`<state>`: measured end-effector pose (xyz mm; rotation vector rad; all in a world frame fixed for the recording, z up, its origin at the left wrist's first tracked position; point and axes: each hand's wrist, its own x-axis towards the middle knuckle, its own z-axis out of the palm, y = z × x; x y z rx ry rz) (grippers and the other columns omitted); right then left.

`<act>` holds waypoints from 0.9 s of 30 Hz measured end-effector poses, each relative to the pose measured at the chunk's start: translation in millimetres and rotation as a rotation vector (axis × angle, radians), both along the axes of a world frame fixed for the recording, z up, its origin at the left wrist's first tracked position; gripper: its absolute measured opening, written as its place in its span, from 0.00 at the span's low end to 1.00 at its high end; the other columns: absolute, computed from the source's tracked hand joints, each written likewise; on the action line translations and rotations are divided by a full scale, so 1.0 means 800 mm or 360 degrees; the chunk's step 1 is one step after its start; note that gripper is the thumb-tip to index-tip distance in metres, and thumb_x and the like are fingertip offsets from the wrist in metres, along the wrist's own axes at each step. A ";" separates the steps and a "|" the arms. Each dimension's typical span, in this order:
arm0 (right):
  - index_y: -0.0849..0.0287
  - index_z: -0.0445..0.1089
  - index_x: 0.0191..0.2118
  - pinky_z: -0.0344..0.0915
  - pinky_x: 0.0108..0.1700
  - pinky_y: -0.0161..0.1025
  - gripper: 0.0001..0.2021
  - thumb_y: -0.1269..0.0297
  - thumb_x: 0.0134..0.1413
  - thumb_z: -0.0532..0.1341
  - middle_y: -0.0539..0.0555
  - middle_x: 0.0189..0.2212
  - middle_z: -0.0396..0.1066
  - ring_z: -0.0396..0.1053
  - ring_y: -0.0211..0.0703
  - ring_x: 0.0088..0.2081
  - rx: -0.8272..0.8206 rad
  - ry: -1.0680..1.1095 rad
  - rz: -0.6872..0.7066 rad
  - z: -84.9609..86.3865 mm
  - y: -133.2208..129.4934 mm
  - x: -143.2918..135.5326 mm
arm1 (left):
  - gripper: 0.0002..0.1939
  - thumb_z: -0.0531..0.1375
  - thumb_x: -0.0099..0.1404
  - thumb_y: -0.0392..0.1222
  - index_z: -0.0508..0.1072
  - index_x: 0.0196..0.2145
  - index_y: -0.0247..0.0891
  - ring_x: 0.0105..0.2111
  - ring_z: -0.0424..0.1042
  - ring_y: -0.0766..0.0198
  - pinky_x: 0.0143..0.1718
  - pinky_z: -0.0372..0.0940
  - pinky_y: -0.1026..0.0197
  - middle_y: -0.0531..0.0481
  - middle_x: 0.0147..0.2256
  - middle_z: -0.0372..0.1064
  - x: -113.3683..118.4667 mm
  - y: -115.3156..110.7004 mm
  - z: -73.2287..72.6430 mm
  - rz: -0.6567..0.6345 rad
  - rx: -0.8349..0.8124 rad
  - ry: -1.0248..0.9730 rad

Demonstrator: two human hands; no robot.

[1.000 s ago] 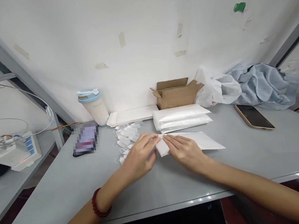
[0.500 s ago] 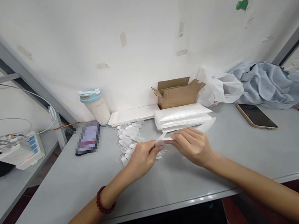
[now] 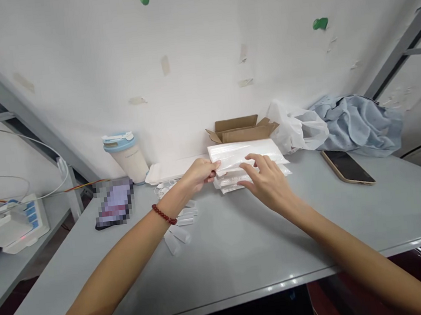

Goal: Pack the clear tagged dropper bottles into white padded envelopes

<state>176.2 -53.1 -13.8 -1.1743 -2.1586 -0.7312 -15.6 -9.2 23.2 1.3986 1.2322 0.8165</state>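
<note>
My left hand (image 3: 201, 172) pinches the left end of a glossy white plastic packet (image 3: 242, 153) between thumb and fingers. The packet lies at the top of a small pile, with more white packets (image 3: 231, 181) showing beneath it. Just in front of the pile, my right hand (image 3: 267, 179) hovers with thumb and fingers apart, and nothing shows between them. Loose white tags (image 3: 181, 233) with loops are spread on the table near my left wrist, which hides part of them.
Behind the packets stands an open cardboard box (image 3: 245, 132), beside a white plastic bag (image 3: 297, 126) and a light blue cloth (image 3: 357, 124). A phone (image 3: 349, 167) lies at right. A tumbler (image 3: 130, 161), a flat white stack (image 3: 174, 169) and a blurred phone (image 3: 114, 202) are at left.
Both hands have moved away from me, toward the pile. The packet they both held is now on the pile, and the right hand has let go. The view has shifted slightly.
</note>
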 end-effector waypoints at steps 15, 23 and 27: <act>0.60 0.70 0.40 0.45 0.21 0.35 0.15 0.79 0.55 0.49 0.57 0.44 0.69 0.64 0.38 0.29 -0.0434 -0.0022 -0.0291 -0.004 0.021 0.015 | 0.08 0.64 0.51 0.37 0.76 0.32 0.33 0.42 0.71 0.51 0.41 0.63 0.59 0.41 0.37 0.75 -0.067 0.050 -0.014 0.0164 0.0614 0.1385; 0.61 0.69 0.35 0.44 0.21 0.33 0.12 0.78 0.56 0.49 0.54 0.38 0.71 0.61 0.34 0.26 -0.0253 0.0140 -0.0073 -0.007 0.009 0.007 | 0.13 0.64 0.53 0.41 0.77 0.38 0.36 0.39 0.73 0.56 0.37 0.65 0.63 0.45 0.40 0.75 -0.091 0.077 -0.029 -0.0015 0.0659 0.1797; 0.61 0.69 0.33 0.44 0.22 0.34 0.12 0.76 0.57 0.50 0.54 0.35 0.71 0.59 0.34 0.24 -0.0288 0.0164 -0.0035 -0.009 0.008 0.005 | 0.14 0.59 0.56 0.38 0.77 0.40 0.36 0.37 0.74 0.59 0.37 0.65 0.64 0.46 0.39 0.76 -0.093 0.079 -0.026 -0.0089 0.0700 0.1890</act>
